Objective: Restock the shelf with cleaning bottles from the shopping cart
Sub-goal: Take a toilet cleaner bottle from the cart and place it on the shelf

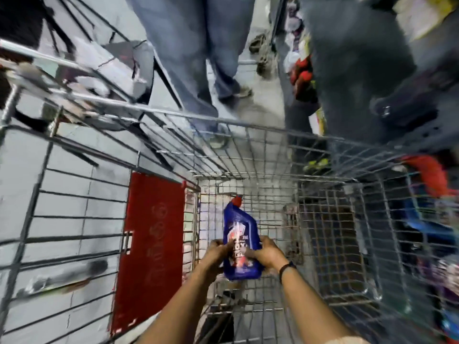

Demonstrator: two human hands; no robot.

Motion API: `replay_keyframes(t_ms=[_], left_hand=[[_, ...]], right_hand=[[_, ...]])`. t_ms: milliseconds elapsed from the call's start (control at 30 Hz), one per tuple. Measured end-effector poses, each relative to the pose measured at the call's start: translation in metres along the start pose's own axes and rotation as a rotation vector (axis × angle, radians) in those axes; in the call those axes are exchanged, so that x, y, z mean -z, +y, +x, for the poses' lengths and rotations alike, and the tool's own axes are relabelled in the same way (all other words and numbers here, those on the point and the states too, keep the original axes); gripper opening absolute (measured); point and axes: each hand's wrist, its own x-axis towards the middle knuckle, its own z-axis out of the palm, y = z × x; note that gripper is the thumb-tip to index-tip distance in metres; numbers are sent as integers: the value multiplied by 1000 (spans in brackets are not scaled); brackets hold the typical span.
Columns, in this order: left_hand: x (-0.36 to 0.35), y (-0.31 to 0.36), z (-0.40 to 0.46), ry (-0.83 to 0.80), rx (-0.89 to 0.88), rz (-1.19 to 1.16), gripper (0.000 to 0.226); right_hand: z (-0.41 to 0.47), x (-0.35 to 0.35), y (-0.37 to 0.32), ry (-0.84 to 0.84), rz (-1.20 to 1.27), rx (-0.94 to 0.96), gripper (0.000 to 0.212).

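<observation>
A blue cleaning bottle (239, 229) with a red cap and a red-and-white label is deep inside the wire shopping cart (248, 125), cap pointing away from me. My left hand (216, 253) grips its left side near the base. My right hand (267, 252), with a dark band on the wrist, grips its right side. Both arms reach down into the basket. I see no other bottle in the cart.
A red panel (151, 247) lines the cart's left wall. A person in blue jeans (188, 58) stands just beyond the cart's far rim. Another person in dark clothes (367, 70) is at the right. Coloured goods (432, 184) sit on the right.
</observation>
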Motion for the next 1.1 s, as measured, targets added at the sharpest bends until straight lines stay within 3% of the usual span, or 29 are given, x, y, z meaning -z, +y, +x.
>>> replay_keyframes(t_ms=[67,133,167,233,300,400,467,533,633,900,1033,1100], left_hand=[[-11,14,-24,-38,-84,81,26],[-28,30,-58,-70,-159,172,20],[-35,35,-74,-107,-199,215,29],[-50,45,-112,-197,-286,308,38],[-66,46,-153,-277,-361,385,23],[-91,36,-217,-397,-473,477,23],[-114,22,-254,-474,-556,524,37],[-131,12,-280,-531,-655,578,69],[-176,-8,-313,-647,-817,680,95],[-333,-24,-361,-829,-1354,1002,70],[-411,-22,-361,-841,-1452,1085,74],[-438,-23,-361,-870,-1457,1105,62]], right_hand=[[-33,17,-4,-13,136,11,14],[-68,35,-4,27,208,46,31],[-87,43,-5,34,248,73,35],[-123,58,-1,39,333,132,25],[-167,73,9,48,381,192,16],[-229,90,32,127,404,292,30],[-276,103,53,241,405,377,33],[-310,112,68,347,402,448,35],[-366,133,99,524,471,572,56],[-453,213,159,1170,423,646,61],[-463,253,162,1372,429,679,64],[-464,270,166,1400,452,664,73]])
